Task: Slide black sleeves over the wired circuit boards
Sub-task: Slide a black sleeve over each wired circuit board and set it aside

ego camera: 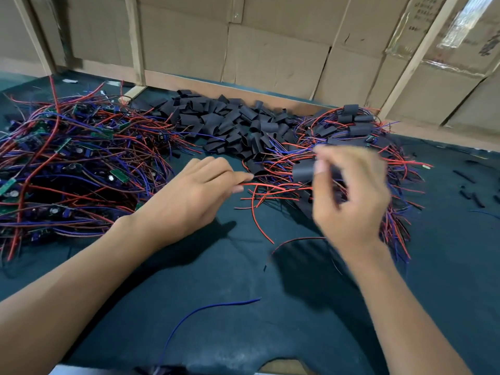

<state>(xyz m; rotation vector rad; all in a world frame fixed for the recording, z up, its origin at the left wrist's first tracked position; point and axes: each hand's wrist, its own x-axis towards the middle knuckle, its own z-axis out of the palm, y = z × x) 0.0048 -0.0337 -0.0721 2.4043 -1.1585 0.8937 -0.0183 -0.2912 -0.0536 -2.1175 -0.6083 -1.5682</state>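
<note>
Sleeve in hand: black sleeve, held above the sleeved pile at right.
Right hand: blurred, fingers pinching that sleeve.
Left hand: fingertips pinching red wires beside it.
Loose sleeves: heaped centre-back on the dark mat.
Unsleeved boards: tangled pile at left.
Backdrop: cardboard boxes.

Even light, soft shadows under the arms; right hand motion-blurred.
</note>
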